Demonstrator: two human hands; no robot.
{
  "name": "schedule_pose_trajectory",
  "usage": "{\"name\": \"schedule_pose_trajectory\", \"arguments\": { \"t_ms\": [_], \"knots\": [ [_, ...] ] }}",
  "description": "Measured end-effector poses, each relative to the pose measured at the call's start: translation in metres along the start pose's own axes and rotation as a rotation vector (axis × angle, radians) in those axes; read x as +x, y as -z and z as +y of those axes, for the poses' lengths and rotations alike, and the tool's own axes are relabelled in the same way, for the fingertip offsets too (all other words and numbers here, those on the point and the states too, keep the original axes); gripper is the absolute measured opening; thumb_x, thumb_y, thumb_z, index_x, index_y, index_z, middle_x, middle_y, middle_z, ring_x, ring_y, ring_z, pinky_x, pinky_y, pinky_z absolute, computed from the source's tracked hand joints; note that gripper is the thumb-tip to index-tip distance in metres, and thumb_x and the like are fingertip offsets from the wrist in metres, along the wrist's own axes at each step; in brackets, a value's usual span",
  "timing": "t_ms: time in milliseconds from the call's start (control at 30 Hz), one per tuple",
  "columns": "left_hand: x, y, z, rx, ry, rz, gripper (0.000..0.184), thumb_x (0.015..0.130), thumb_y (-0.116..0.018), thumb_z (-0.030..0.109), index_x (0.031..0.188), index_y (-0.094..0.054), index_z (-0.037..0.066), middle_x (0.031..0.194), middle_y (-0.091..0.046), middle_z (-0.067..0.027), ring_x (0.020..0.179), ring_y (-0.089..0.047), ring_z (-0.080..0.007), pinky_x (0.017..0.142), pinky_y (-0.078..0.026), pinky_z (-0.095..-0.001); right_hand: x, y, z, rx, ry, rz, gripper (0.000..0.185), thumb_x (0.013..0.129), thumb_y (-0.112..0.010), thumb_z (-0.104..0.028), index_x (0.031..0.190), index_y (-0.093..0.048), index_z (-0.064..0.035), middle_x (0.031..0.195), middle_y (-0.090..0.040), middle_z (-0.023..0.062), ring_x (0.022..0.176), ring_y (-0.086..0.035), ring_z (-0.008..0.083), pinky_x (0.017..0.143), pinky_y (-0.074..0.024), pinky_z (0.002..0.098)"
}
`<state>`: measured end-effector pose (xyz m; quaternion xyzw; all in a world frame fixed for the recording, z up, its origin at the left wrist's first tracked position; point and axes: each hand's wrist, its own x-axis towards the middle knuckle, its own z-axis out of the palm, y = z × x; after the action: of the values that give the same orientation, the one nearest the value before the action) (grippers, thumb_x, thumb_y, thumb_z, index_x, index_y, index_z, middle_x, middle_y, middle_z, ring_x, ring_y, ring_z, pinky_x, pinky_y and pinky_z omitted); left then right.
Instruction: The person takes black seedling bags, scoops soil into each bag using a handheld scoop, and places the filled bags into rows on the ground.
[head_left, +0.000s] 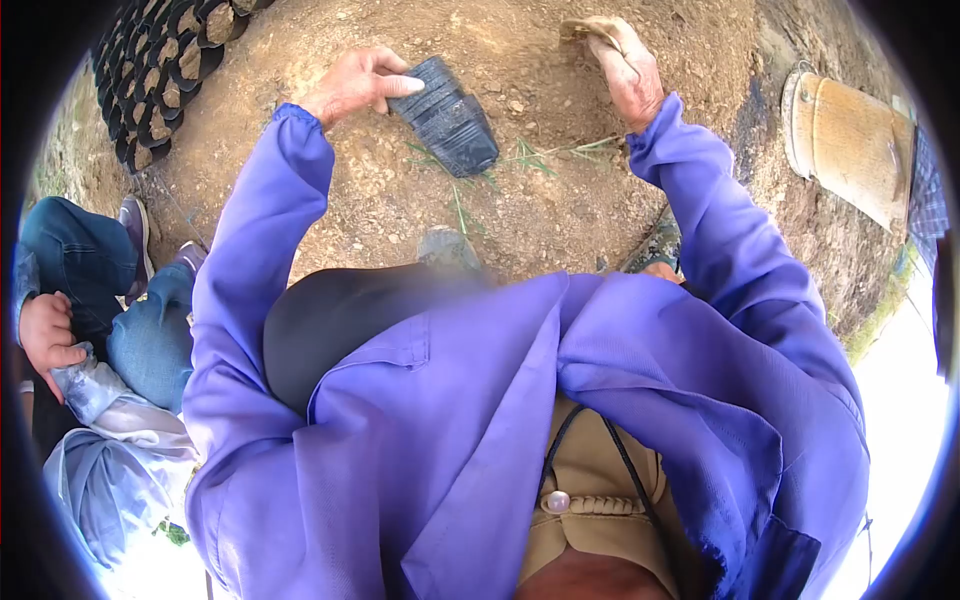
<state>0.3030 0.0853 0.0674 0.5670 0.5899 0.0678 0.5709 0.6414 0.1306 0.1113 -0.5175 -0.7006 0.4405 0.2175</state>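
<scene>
A black ribbed plastic pot (447, 118) hangs tilted over the brown soil, its rim end pinched by my left hand (362, 85) between thumb and fingers. To the right, my right hand (625, 72) has its fingers bent round a flat brownish piece (577, 31), which is too blurred to name. Thin green leafy stems (535, 157) lie on the soil between the hands, partly behind the pot.
Many black pots (160, 80) stand packed together at the upper left. A worn, dirty bucket (846, 146) lies at the right. Another person (70, 260) in jeans crouches at the left; a checked sleeve (928, 185) shows at the right edge.
</scene>
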Motion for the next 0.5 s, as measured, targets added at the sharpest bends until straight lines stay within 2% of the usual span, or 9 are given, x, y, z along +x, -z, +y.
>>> {"name": "schedule_pose_trajectory", "arguments": {
  "t_ms": [33,100,133,167,233,333,433,467,500],
  "knots": [
    [-0.005,-0.008,0.008,-0.296,0.110,-0.271,0.042,0.080,-0.072,0.029,0.113,-0.062,0.005,0.090,-0.066,-0.0049,0.062,-0.061,-0.0122,0.057,-0.047,-0.0260,-0.013,0.005,-0.016,0.006,-0.084,0.037,0.035,0.092,-0.047,-0.016,0.125,-0.053,-0.0060,0.117,-0.060,0.0123,0.105,-0.058,0.0235,0.094,-0.0428,0.0308],
    [-0.007,-0.033,0.002,-0.412,0.173,-0.262,0.027,0.079,-0.073,0.017,0.103,-0.064,0.007,0.079,-0.067,-0.0001,0.050,-0.053,-0.0037,0.043,-0.039,-0.0193,-0.045,-0.008,0.021,0.364,-0.321,0.108,0.044,0.091,-0.048,-0.017,0.132,-0.045,-0.0023,0.122,-0.057,0.0151,0.111,-0.056,0.0257,0.098,-0.0409,0.0329],
    [-0.006,-0.046,-0.004,-0.426,0.201,-0.214,0.022,0.080,-0.070,0.009,0.102,-0.065,0.007,0.074,-0.066,0.0007,0.045,-0.048,-0.0052,0.043,-0.037,-0.0198,-0.066,-0.015,0.024,0.370,-0.377,0.141,0.048,0.090,-0.048,-0.014,0.135,-0.039,0.0008,0.120,-0.057,0.0164,0.104,-0.058,0.0242,0.082,-0.0507,0.0310],
    [-0.009,-0.048,0.000,-0.396,0.170,-0.223,0.022,0.080,-0.069,0.009,0.101,-0.065,0.007,0.074,-0.066,0.0009,0.044,-0.046,-0.0051,0.042,-0.036,-0.0200,-0.090,-0.028,0.033,0.460,-0.500,0.213,0.044,0.089,-0.049,-0.011,0.131,-0.043,-0.0019,0.108,-0.061,0.0118,0.084,-0.062,0.0172,0.057,-0.0513,0.0242],
    [-0.019,-0.049,0.008,-0.344,0.121,-0.239,0.021,0.079,-0.069,0.007,0.100,-0.066,0.007,0.075,-0.066,0.0013,0.041,-0.043,-0.0048,0.040,-0.035,-0.0205,-0.123,-0.036,0.041,0.535,-0.780,0.097,0.042,0.090,-0.049,-0.012,0.131,-0.042,-0.0040,0.093,-0.062,0.0068,0.057,-0.052,0.0079,0.042,-0.0404,0.0198],
    [-0.017,-0.042,-0.013,-0.306,0.111,-0.352,0.024,0.076,-0.070,0.006,0.100,-0.068,0.008,0.075,-0.066,0.0020,0.044,-0.042,-0.0044,0.042,-0.035,-0.0205,-0.140,-0.038,0.054,0.534,-0.662,0.136,0.036,0.089,-0.049,-0.011,0.125,-0.046,-0.0061,0.080,-0.061,0.0028,0.050,-0.049,0.0070,0.041,-0.0395,0.0197],
    [-0.023,-0.042,-0.018,-0.251,0.106,-0.423,0.023,0.076,-0.070,0.004,0.098,-0.069,0.010,0.074,-0.065,0.0029,0.050,-0.045,-0.0051,0.047,-0.037,-0.0218,-0.129,-0.016,0.070,0.375,-0.608,-0.065,0.032,0.089,-0.050,-0.012,0.121,-0.049,-0.0070,0.079,-0.061,0.0033,0.050,-0.050,0.0068,0.040,-0.0384,0.0203],
    [-0.025,-0.052,-0.012,-0.215,0.068,-0.428,0.023,0.076,-0.070,0.004,0.098,-0.069,0.010,0.074,-0.065,0.0028,0.051,-0.046,-0.0054,0.047,-0.038,-0.0222,-0.128,-0.009,0.070,0.325,-0.686,-0.165,0.029,0.090,-0.048,-0.012,0.117,-0.049,-0.0035,0.083,-0.062,0.0066,0.054,-0.054,0.0101,0.043,-0.0440,0.0219],
    [-0.024,-0.061,-0.004,-0.174,0.023,-0.432,0.022,0.076,-0.070,0.003,0.097,-0.069,0.010,0.075,-0.065,0.0028,0.052,-0.046,-0.0056,0.048,-0.038,-0.0227,-0.131,-0.010,0.064,0.431,-0.840,-0.159,0.030,0.090,-0.045,-0.011,0.118,-0.048,-0.0024,0.084,-0.062,0.0084,0.055,-0.055,0.0130,0.046,-0.0475,0.0244]
  ]
}}
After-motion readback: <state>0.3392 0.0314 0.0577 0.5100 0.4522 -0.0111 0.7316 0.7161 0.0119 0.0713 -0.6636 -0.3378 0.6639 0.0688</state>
